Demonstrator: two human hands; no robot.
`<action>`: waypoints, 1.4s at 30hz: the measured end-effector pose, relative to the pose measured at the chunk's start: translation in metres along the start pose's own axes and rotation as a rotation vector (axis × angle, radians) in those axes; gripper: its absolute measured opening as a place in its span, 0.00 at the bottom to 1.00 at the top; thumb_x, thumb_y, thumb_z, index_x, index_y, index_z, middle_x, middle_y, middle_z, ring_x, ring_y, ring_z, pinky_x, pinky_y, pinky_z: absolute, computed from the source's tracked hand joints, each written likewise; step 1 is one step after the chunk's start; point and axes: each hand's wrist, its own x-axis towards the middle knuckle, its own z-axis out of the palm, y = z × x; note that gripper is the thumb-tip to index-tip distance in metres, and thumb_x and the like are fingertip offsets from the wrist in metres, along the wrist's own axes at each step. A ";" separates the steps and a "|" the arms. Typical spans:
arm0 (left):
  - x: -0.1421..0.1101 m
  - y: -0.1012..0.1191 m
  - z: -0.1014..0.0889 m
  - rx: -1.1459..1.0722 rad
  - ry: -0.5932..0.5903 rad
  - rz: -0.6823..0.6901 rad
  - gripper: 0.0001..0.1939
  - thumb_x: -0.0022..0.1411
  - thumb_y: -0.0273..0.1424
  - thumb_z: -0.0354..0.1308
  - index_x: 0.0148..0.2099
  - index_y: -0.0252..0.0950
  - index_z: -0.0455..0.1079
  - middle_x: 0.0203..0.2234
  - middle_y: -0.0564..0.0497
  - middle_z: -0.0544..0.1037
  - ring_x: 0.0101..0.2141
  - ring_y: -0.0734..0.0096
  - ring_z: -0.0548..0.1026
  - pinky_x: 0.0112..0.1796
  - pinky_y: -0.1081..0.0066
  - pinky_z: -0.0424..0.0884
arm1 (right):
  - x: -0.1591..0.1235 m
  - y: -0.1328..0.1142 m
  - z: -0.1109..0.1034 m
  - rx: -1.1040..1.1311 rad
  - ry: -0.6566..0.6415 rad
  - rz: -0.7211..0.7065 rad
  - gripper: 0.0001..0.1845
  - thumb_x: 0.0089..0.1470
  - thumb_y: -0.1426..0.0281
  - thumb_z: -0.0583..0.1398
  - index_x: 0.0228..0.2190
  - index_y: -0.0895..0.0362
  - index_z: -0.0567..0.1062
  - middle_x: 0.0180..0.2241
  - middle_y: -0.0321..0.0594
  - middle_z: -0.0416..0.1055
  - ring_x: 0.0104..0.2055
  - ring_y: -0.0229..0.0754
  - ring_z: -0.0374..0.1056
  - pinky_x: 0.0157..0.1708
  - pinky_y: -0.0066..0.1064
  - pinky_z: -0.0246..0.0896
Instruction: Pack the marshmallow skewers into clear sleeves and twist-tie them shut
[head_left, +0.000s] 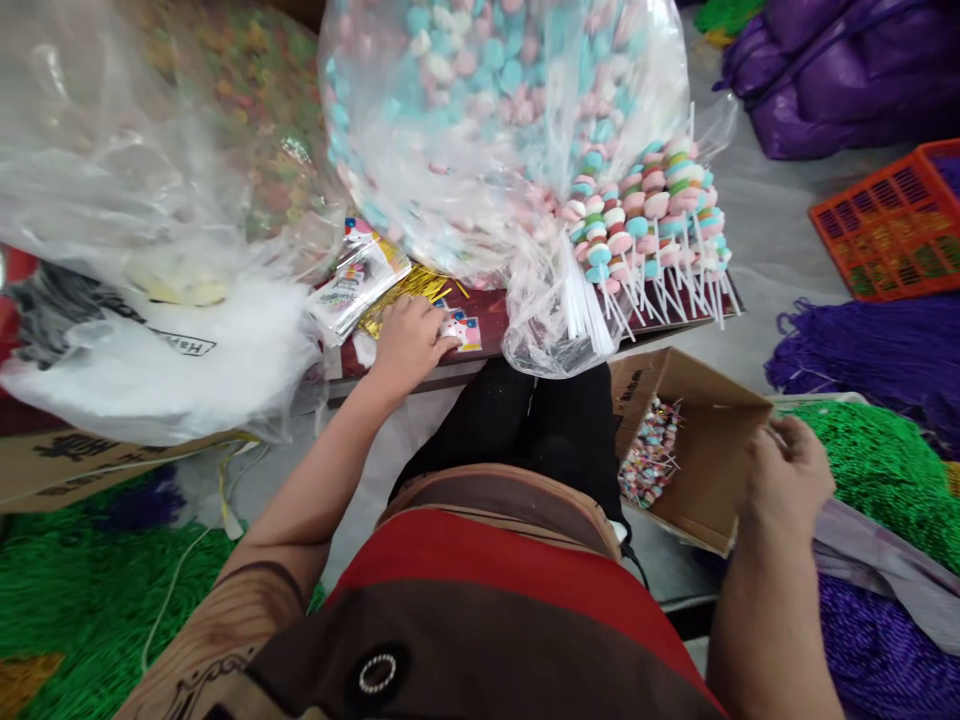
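My left hand (411, 338) rests on the dark red tabletop (491, 312), fingers stretched loosely and tips touching small printed cards (463, 330). Beside it lie gold twist ties (409, 287) and a stack of silvery printed packets (361, 280). At the right, my right hand (793, 465) is by the rim of an open cardboard box (701, 440). Its fingers are curled closed; whatever they hold, if anything, is hidden. Wrapped candy skewers (649, 455) lie inside that box. Unwrapped candy skewers (652, 220) on white sticks are piled at the table's right end.
A large clear bag of pastel candies (480, 130) stands behind the cards. Another candy bag (262, 150) and a white plastic bag (172, 350) are at the left. An orange crate (885, 225), purple strands (862, 350) and green strands (870, 470) lie right.
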 end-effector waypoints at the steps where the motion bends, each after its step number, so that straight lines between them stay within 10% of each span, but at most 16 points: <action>1: 0.002 -0.001 0.002 0.017 -0.026 -0.008 0.11 0.65 0.37 0.63 0.45 0.35 0.78 0.43 0.38 0.79 0.48 0.46 0.72 0.48 0.53 0.65 | -0.006 -0.012 0.012 -0.032 0.081 0.007 0.09 0.51 0.67 0.69 0.35 0.39 0.80 0.43 0.38 0.79 0.51 0.53 0.76 0.54 0.50 0.71; 8: 0.010 -0.009 0.012 -0.080 -0.001 -0.030 0.10 0.68 0.33 0.58 0.34 0.37 0.73 0.36 0.42 0.78 0.41 0.54 0.73 0.43 0.58 0.63 | -0.057 -0.110 0.095 0.244 -0.084 -0.060 0.05 0.53 0.68 0.71 0.33 0.44 0.86 0.36 0.40 0.82 0.36 0.46 0.79 0.46 0.43 0.77; 14: 0.007 -0.018 0.019 -0.280 0.159 -0.086 0.16 0.71 0.36 0.52 0.30 0.38 0.69 0.30 0.47 0.76 0.37 0.61 0.72 0.41 0.63 0.65 | -0.096 -0.144 0.158 0.180 -0.624 -0.091 0.09 0.58 0.62 0.68 0.40 0.49 0.85 0.35 0.37 0.84 0.35 0.41 0.80 0.46 0.41 0.79; 22: -0.005 0.004 0.000 -0.556 0.367 0.078 0.17 0.70 0.47 0.55 0.40 0.40 0.75 0.51 0.43 0.81 0.52 0.59 0.76 0.57 0.56 0.66 | -0.100 -0.180 0.254 0.091 -0.875 -0.262 0.25 0.51 0.46 0.69 0.36 0.55 0.82 0.33 0.37 0.80 0.34 0.39 0.73 0.38 0.33 0.71; 27: -0.002 0.021 -0.010 -0.967 0.167 0.036 0.24 0.66 0.54 0.58 0.47 0.38 0.73 0.53 0.42 0.80 0.46 0.63 0.79 0.48 0.63 0.73 | -0.095 -0.178 0.255 0.236 -0.844 -0.169 0.25 0.49 0.45 0.69 0.26 0.54 0.77 0.23 0.30 0.71 0.26 0.33 0.63 0.30 0.28 0.63; 33: 0.004 0.020 -0.021 -1.339 -0.347 -0.048 0.29 0.54 0.56 0.68 0.42 0.34 0.76 0.29 0.50 0.78 0.29 0.72 0.72 0.32 0.71 0.67 | -0.084 -0.173 0.232 0.328 -0.759 -0.136 0.21 0.45 0.49 0.73 0.29 0.52 0.79 0.26 0.30 0.73 0.24 0.32 0.63 0.27 0.27 0.63; 42: -0.004 0.022 -0.013 -1.243 -0.129 -0.084 0.29 0.62 0.58 0.59 0.27 0.37 0.64 0.21 0.57 0.63 0.24 0.75 0.60 0.28 0.71 0.55 | -0.095 -0.159 0.227 0.217 -0.690 -0.097 0.27 0.53 0.46 0.67 0.21 0.54 0.70 0.16 0.27 0.62 0.19 0.30 0.53 0.22 0.26 0.51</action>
